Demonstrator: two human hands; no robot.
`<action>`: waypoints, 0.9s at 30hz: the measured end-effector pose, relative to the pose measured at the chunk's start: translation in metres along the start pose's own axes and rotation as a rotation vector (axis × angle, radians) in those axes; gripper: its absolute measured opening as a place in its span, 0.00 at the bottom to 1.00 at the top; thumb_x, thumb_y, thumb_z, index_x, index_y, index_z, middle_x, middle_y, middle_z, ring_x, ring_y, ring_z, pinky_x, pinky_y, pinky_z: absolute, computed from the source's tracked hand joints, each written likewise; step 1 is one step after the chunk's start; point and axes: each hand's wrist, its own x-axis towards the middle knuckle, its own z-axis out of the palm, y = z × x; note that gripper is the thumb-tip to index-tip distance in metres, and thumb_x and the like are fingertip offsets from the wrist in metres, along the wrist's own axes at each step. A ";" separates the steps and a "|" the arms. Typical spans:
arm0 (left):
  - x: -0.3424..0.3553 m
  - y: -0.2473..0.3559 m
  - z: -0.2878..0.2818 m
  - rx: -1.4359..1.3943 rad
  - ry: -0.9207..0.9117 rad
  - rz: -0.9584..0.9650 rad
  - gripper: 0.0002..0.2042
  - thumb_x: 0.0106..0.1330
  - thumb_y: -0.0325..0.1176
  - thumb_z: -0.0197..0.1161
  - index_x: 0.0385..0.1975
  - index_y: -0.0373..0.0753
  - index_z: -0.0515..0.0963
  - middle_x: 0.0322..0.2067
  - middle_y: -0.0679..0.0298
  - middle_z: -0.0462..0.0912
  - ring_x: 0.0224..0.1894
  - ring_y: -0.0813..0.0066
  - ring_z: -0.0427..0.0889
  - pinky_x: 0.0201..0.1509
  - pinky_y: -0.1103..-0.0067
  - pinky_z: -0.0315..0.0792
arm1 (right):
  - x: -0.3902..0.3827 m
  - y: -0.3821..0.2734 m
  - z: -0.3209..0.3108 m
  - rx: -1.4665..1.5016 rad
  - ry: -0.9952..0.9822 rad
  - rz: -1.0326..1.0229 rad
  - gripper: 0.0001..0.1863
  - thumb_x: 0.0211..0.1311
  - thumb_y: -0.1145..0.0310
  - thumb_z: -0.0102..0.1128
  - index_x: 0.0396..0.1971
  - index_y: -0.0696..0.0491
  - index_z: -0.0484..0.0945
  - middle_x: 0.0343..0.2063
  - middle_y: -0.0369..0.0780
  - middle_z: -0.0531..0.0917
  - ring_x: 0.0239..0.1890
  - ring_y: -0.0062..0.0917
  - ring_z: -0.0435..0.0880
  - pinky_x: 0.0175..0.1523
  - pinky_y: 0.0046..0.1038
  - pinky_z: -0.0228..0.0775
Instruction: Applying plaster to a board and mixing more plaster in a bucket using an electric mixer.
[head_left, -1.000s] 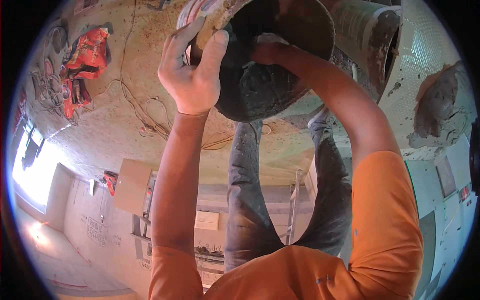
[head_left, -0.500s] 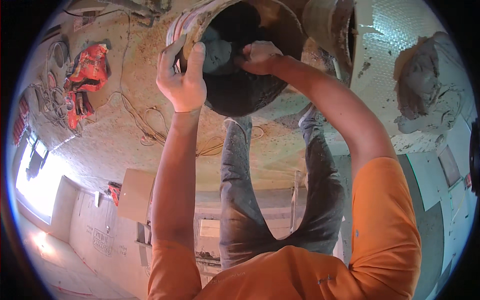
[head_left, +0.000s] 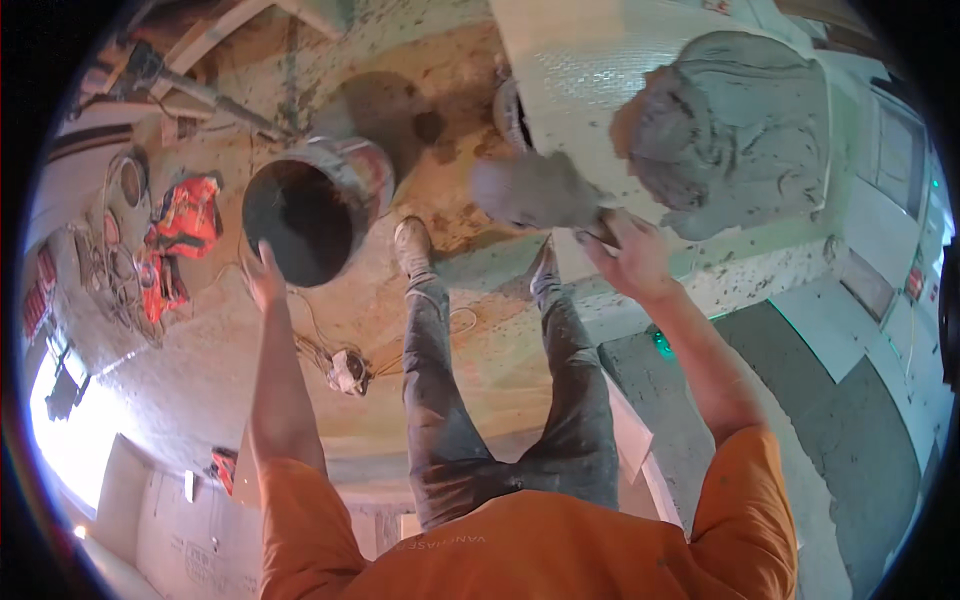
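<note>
My left hand [head_left: 262, 275] grips the lower-left rim of a dark-mouthed bucket [head_left: 370, 175], which leans toward me left of my feet. My right hand [head_left: 628, 255] is closed on the handle of a tool, probably a trowel, carrying a blurred lump of grey mortar [head_left: 530, 188]; the lump hides its blade. Right of that lump, a large pile of smeared grey mortar [head_left: 740, 130] lies on a pale, shiny, textured board [head_left: 560, 60].
Red bags [head_left: 190, 225] and tangled cables [head_left: 310, 330] lie at the left. A dark tool with a long shaft [head_left: 215, 100] is at the upper left. A round container [head_left: 508, 110] sits against the board. Loose sheets [head_left: 830, 350] appear at the right.
My right hand has come out of the bucket and moved rightward with the mortar. The bucket now appears farther left, its rim still at my left hand. The view has widened over the board.
</note>
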 end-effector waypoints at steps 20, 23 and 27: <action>-0.386 0.209 -0.097 0.399 -0.866 0.383 0.30 0.62 0.48 0.65 0.63 0.42 0.73 0.60 0.48 0.75 0.63 0.44 0.73 0.68 0.57 0.66 | -0.102 0.236 -0.111 -0.308 -0.154 0.651 0.26 0.73 0.45 0.45 0.38 0.56 0.76 0.30 0.53 0.86 0.37 0.54 0.85 0.42 0.53 0.77; -0.389 0.235 -0.087 0.308 -0.831 0.430 0.28 0.62 0.48 0.65 0.61 0.44 0.75 0.59 0.51 0.76 0.62 0.47 0.74 0.65 0.56 0.67 | -0.110 0.318 -0.116 -0.361 0.005 0.691 0.25 0.73 0.46 0.45 0.38 0.56 0.76 0.31 0.56 0.85 0.37 0.55 0.85 0.43 0.54 0.76; -0.422 0.249 -0.052 0.248 -0.785 0.500 0.23 0.60 0.46 0.65 0.53 0.44 0.80 0.57 0.56 0.78 0.59 0.52 0.76 0.61 0.58 0.71 | -0.106 0.340 -0.103 0.221 0.200 1.084 0.25 0.74 0.49 0.49 0.29 0.58 0.77 0.26 0.51 0.83 0.26 0.42 0.85 0.29 0.44 0.76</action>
